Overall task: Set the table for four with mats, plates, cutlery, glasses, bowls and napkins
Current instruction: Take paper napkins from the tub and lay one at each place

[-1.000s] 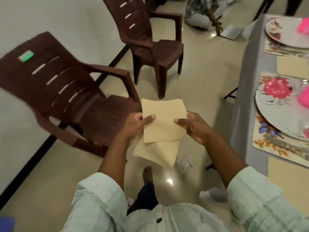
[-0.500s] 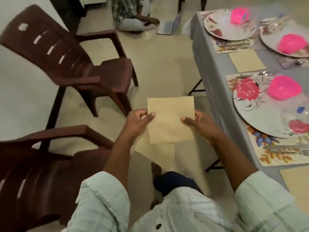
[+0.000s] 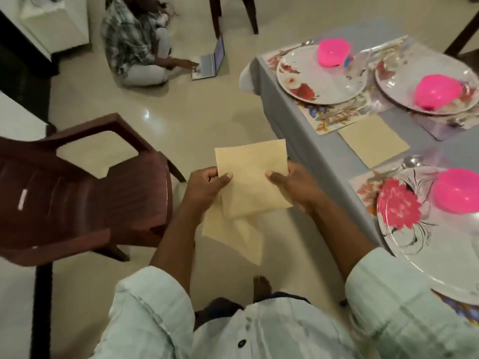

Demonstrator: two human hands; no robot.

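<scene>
Head view, looking down: I stand beside the bench [image 3: 293, 130], holding two tan paper napkins above the floor, well apart from the tabletop. My left hand [image 3: 204, 187] pinches the left edge of the upper napkin [image 3: 252, 180], thumb on top and fingers curled behind; my right hand [image 3: 295, 183] pinches its right edge the same way. A second napkin [image 3: 237, 238] hangs limp below the first, seemingly caught under my left hand, its lower corner drooping. On the grey cloth, one napkin [image 3: 373, 143] already lies flat between two floral mats, with flowered plates [image 3: 321, 73] and pink bowls [image 3: 333, 53] set out; a fork [image 3: 344, 112] rests beside the far plate. A brown plastic chair [image 3: 85, 193] stands to my left, and a person sits on the floor at a laptop [image 3: 210, 63]. These sheets look light, thin and floppy, likely to stick together or flutter, so I judge the sensible hold is a soft pinch at opposite edges, peeling the top one free before laying it flat beside a mat.
</scene>
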